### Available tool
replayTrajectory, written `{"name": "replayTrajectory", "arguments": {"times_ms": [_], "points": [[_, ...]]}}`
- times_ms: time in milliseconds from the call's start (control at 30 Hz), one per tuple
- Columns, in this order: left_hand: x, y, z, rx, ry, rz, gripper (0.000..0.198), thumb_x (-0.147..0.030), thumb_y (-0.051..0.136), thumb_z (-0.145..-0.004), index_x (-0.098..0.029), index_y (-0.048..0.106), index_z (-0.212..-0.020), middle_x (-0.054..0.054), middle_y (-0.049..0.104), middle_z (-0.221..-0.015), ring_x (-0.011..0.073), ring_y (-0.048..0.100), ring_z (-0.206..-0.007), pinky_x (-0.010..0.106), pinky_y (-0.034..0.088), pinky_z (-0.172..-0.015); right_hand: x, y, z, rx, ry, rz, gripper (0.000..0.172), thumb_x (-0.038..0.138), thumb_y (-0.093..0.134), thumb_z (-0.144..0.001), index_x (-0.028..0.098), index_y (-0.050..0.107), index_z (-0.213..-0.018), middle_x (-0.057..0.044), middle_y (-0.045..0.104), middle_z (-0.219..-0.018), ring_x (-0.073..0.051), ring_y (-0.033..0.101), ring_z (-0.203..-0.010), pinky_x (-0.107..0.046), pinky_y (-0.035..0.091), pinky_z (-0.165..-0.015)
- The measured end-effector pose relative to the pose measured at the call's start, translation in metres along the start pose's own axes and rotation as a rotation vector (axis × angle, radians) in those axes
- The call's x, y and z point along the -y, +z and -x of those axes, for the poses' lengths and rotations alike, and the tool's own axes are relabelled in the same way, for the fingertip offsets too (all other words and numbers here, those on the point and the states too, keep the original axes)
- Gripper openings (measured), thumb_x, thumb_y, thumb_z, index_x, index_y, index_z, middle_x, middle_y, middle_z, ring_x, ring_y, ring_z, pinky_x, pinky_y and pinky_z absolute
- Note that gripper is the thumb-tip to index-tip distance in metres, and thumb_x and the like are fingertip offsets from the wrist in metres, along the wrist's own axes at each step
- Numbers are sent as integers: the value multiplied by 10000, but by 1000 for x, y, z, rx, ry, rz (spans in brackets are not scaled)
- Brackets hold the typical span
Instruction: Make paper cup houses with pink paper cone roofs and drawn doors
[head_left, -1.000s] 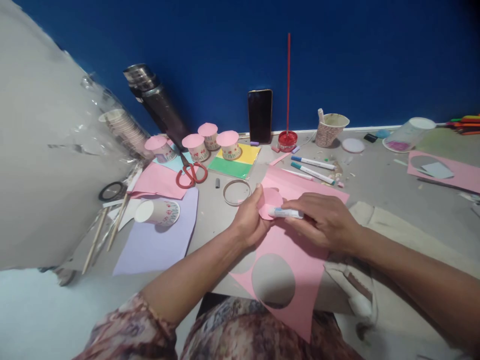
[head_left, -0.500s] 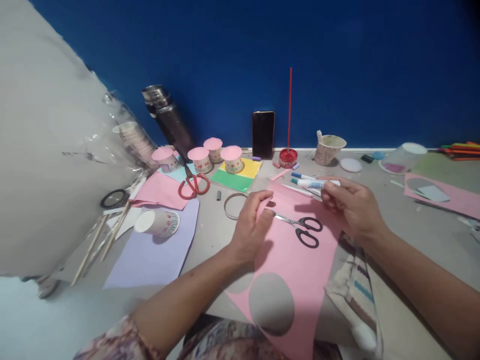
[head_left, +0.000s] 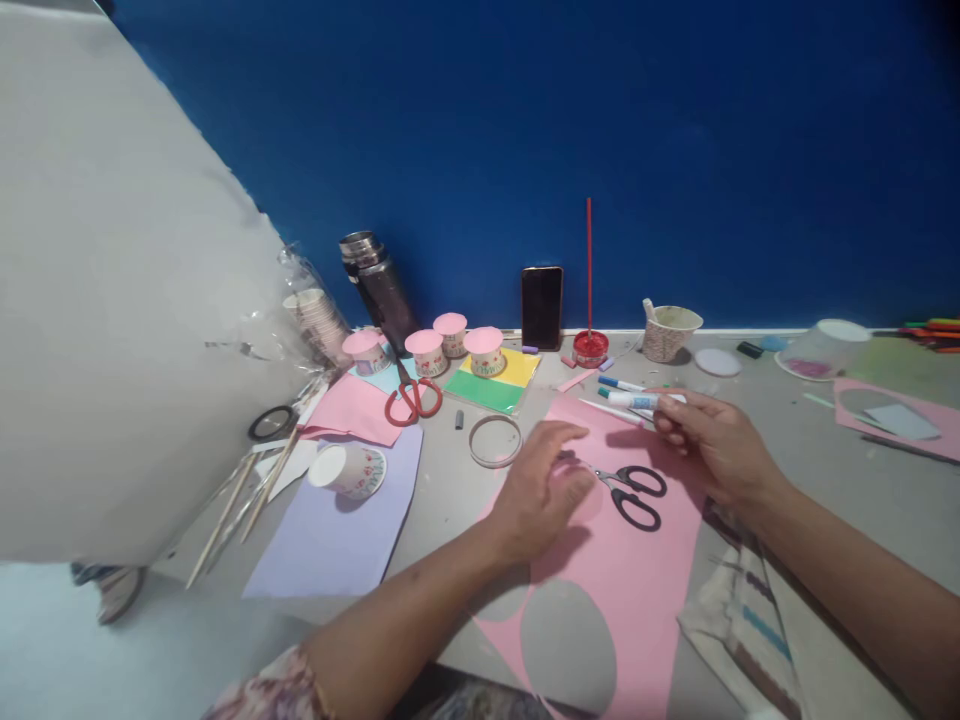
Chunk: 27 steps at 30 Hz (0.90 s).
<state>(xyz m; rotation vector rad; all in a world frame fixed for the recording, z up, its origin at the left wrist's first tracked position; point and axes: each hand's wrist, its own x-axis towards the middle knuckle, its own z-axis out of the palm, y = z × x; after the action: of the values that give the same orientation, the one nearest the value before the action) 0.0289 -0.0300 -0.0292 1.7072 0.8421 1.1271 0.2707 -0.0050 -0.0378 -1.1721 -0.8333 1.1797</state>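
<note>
My left hand (head_left: 541,490) rests palm down on a pink paper sheet (head_left: 630,580), fingers loosely curved over a small pink paper circle (head_left: 583,497) that peeks out beside them. My right hand (head_left: 716,445) is closed on a white glue stick with a blue label (head_left: 637,401), held low over the sheet's far edge. Black-handled scissors (head_left: 634,490) lie on the pink sheet between my two hands. The sheet has a round hole (head_left: 568,648) cut out near me.
Two markers (head_left: 619,384), a clear tape ring (head_left: 495,441), red scissors (head_left: 412,398), pink-topped paper cups (head_left: 450,345), a tipped paper cup (head_left: 349,468) on lilac paper (head_left: 337,530), a flask (head_left: 379,290), a phone (head_left: 541,307), a red dish with a stick (head_left: 589,347), and a striped cloth (head_left: 742,620).
My right hand lifted the glue stick off the pink circle and carried it back and to the right, uncovering the black scissors. My left hand lowered the pink circle to the sheet. The view tilted up.
</note>
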Motion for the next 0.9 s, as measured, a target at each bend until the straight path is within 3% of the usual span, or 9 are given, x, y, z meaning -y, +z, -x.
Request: {"name": "replayTrajectory", "arguments": {"times_ms": [67, 133, 233, 333, 467, 500, 600, 700, 900], "points": [[-16, -13, -6, -182, -160, 137, 279, -454, 693, -943, -235, 764, -1099, 106, 688, -1184, 278, 632, -1095, 382, 545, -936, 0, -2, -1, 25, 6, -25, 417, 512, 946, -650, 178, 737, -786, 17, 560, -618, -82, 411, -507, -201, 328, -382], [-33, -31, -10, -262, -299, 192, 222, -435, 730, -914, -229, 781, -978, 72, 726, -1046, 231, 654, -935, 338, 552, -860, 1, -4, -3, 56, 12, -59, 432, 528, 949, -651, 190, 693, -735, 18, 555, -611, -85, 410, -509, -207, 332, -386], [-54, -64, -4, -239, -302, 103, 182, -397, 767, -876, -217, 786, -878, 70, 767, -971, 232, 675, -946, 324, 546, -881, 1, -6, -5, 70, 18, -115, 475, 566, 943, -663, 204, 637, -695, 23, 545, -606, -86, 404, -511, -218, 361, -409], [-66, -83, 22, -144, -351, -154, 239, -439, 733, -910, -217, 783, -836, 60, 765, -874, 221, 677, -860, 319, 539, -832, 0, -5, -7, 58, 17, -175, 496, 589, 929, -683, 203, 617, -678, 38, 504, -577, -77, 379, -497, -215, 357, -420], [-56, -75, 69, -88, -415, -447, 240, -479, 691, -947, -251, 765, -965, 65, 772, -966, 262, 709, -924, 381, 566, -851, 3, 0, -9, 17, 50, -232, 538, 608, 944, -630, 201, 594, -658, 58, 456, -529, -64, 318, -467, -200, 284, -403], [-50, -69, 79, -44, -339, -502, 249, -462, 721, -931, -270, 753, -1087, 77, 765, -1104, 283, 708, -1036, 413, 572, -923, 3, 1, -9, 8, 47, -232, 547, 606, 950, -617, 201, 584, -650, 59, 458, -526, -64, 318, -466, -198, 277, -404], [-33, -53, 98, 281, -18, -631, 768, -559, 856, -799, -310, 581, -1471, 146, 615, -1485, 395, 539, -1408, 555, 481, -1150, 4, 2, -10, -1, 36, -220, 559, 611, 954, -604, 202, 575, -638, 53, 473, -528, -67, 331, -469, -199, 285, -405], [-31, -47, 100, 387, 47, -731, 943, -632, 813, -815, -291, 407, -1595, 191, 503, -1594, 421, 400, -1523, 621, 401, -1211, 3, 2, -9, -1, 41, -212, 557, 607, 958, -604, 195, 585, -630, 48, 488, -530, -62, 353, -470, -192, 314, -412], [-39, -35, 92, 628, -37, -788, 957, -624, 826, -804, -259, 405, -1582, 165, 553, -1560, 414, 385, -1534, 654, 292, -1261, 2, 1, -4, -12, 62, -235, 551, 519, 1031, -487, 152, 652, -648, 46, 502, -522, -45, 381, -479, -161, 374, -430]]}}
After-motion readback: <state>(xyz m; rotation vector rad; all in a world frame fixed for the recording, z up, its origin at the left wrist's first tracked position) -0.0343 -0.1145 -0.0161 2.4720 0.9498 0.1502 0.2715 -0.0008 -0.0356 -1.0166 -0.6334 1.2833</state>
